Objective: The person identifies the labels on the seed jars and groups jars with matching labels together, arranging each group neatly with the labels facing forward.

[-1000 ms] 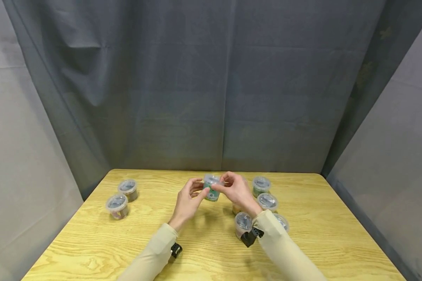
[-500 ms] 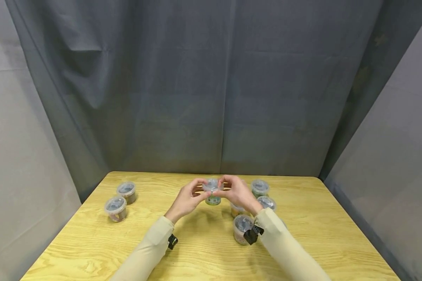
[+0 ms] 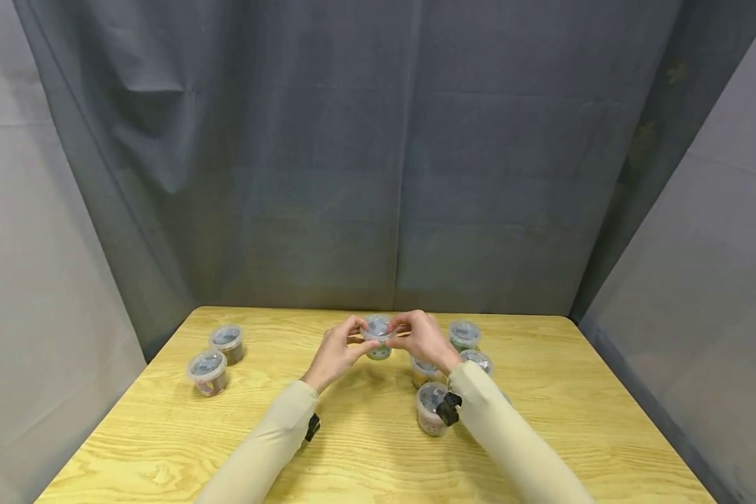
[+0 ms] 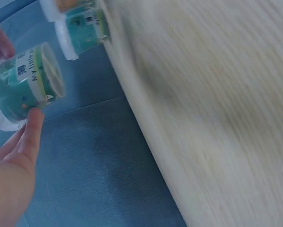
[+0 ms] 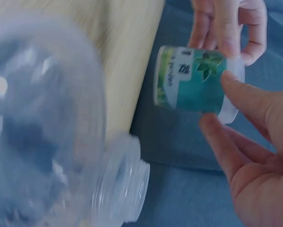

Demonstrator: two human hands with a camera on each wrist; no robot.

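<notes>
A small round plastic tub (image 3: 379,352) with a green label and a clear lid is held upright over the back middle of the table. My left hand (image 3: 339,351) pinches it on the left, thumb in front near the lid rim. On the opposite side my right hand (image 3: 423,341) pinches the rim between thumb and fingers. In the left wrist view the tub (image 4: 28,85) shows a leafy label with a printed code. The right wrist view has the fingers of both hands around the lid end of the tub (image 5: 193,82).
Two lidded tubs, one brown (image 3: 228,344) and one pinkish (image 3: 208,372), stand at the left of the wooden table (image 3: 164,448). Several more stand by my right forearm: a green one (image 3: 464,336), an orange one (image 3: 423,374) and a pink one (image 3: 430,413). A grey curtain (image 3: 302,210) hangs behind.
My left thumb and fingers have moved up from the tub's side to near its lid rim. The tub dipped slightly, then rose a little. The other tubs stay put.
</notes>
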